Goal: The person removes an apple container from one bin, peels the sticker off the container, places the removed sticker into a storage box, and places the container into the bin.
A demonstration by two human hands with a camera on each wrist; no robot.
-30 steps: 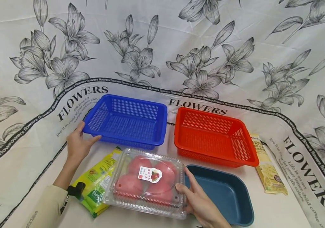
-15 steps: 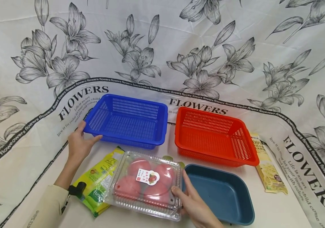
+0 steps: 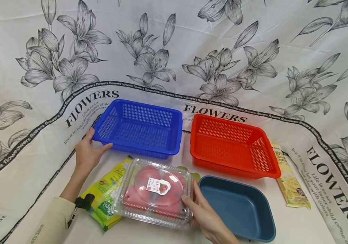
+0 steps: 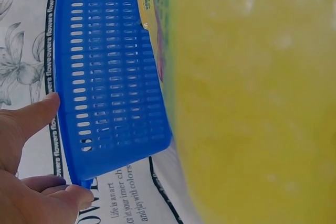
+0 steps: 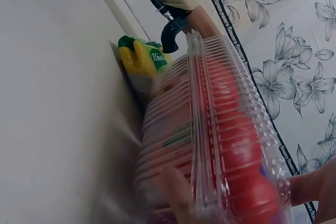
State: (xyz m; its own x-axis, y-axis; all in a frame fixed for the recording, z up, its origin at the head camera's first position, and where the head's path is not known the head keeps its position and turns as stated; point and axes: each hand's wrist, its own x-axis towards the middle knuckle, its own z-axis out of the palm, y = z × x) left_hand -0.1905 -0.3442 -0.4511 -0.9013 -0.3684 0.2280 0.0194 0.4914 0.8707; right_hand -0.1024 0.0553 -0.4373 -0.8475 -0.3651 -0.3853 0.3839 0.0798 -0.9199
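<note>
My left hand [image 3: 87,152] holds the near left corner of a blue perforated basket [image 3: 143,134], thumb under the front rim and fingers at the left end. In the left wrist view its fingertips [image 4: 51,100] meet the basket's rim. My right hand [image 3: 202,210] grips the right side of a clear plastic fruit box [image 3: 158,217] of round red fruit with a white label on the lid. The right wrist view shows this box [image 5: 197,129] edge-on, tilted. Beneath its left edge lies a yellow and green bag [image 3: 108,189]. Behind it, green round things [image 3: 196,176] are partly hidden.
A red perforated basket [image 3: 222,149] stands right of the blue one. In front of it sits a dark teal basin [image 3: 238,206], close beside my right hand. A yellow noodle packet [image 3: 292,186] lies at the far right. Flower-printed cloth [image 3: 161,40] rises behind the baskets.
The fruit box has shifted slightly left relative to the teal basin with my right hand on it, and green round things have come into sight behind it. My left hand stays at the basket corner.
</note>
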